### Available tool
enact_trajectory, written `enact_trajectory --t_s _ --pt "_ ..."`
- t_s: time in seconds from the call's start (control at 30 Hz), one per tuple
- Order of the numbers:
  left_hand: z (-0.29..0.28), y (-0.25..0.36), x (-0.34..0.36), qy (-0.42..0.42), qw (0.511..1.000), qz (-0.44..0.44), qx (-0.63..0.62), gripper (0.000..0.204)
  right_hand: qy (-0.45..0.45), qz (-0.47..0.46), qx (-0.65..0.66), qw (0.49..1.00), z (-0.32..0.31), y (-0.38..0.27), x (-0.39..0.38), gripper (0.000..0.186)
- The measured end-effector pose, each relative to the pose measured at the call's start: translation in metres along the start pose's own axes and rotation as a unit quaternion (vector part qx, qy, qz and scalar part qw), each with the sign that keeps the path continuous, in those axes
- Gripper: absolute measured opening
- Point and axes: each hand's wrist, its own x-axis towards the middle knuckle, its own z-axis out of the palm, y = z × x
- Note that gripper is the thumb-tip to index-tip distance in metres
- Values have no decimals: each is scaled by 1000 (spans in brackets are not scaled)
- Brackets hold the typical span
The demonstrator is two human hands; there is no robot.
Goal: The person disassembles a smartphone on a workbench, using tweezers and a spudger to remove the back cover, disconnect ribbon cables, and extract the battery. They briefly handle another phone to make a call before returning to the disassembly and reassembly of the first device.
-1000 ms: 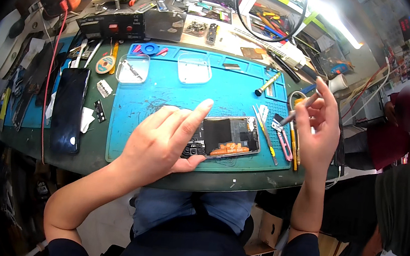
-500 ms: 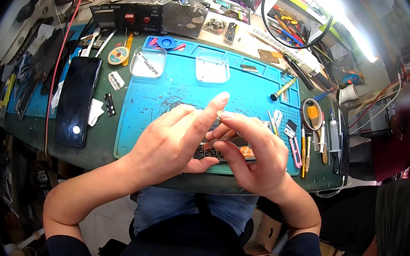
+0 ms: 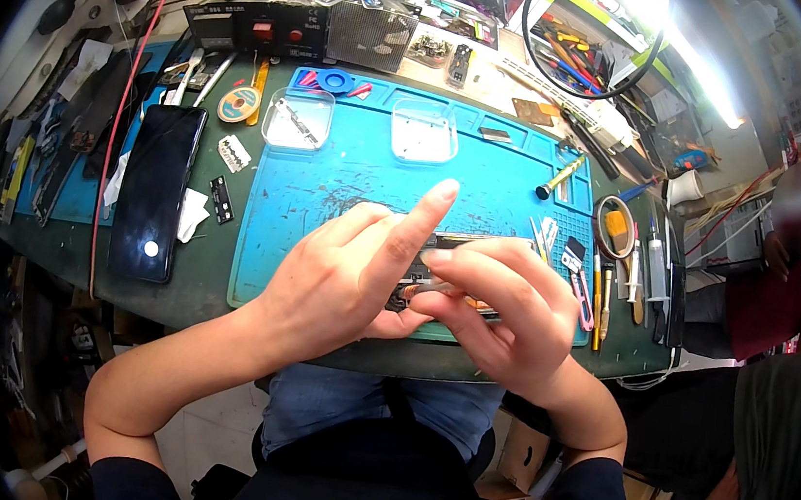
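Note:
An opened phone (image 3: 482, 307) with dark and orange inner parts lies near the front edge of a blue work mat (image 3: 331, 169), largely covered by my hands. My left hand (image 3: 335, 268) is at its left end, index finger raised straight and thumb stretched out by the near edge. The other left fingers are mostly hidden. Above the phone, my right hand (image 3: 511, 310) has thumb and fingers pinched together. Something small and thin seems to be between the fingertips, too small to name.
Two clear plastic boxes (image 3: 425, 132) with small parts stand at the mat's back. A black phone (image 3: 154, 195), a razor blade (image 3: 233, 152) and a solder wick spool (image 3: 237, 105) lie left. A screwdriver (image 3: 561, 177), a pink cutter (image 3: 581, 293) and syringes (image 3: 656, 262) lie right. A person (image 3: 798, 272) is beyond.
My right fingertips have drawn closer together over the phone, the hand shifting slightly right. My left hand keeps its pose. The whole view has moved a little.

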Motion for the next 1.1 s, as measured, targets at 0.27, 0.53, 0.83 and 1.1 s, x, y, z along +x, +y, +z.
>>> enact_trajectory --t_s 0.27,0.53,0.83,1.1 --pt "0 -2 0 9 1000 14 -9 113 -13 42 41 998 2 -11 0 53" --pt "0 1 2 15 1000 4 -11 116 23 32 18 999 6 -8 -2 54" --pt "-4 4 3 23 999 3 -28 115 141 18 58 988 -5 -7 -3 49" --pt "-25 -18 50 28 998 48 30 112 47 301 -20 952 -42 31 41 32"
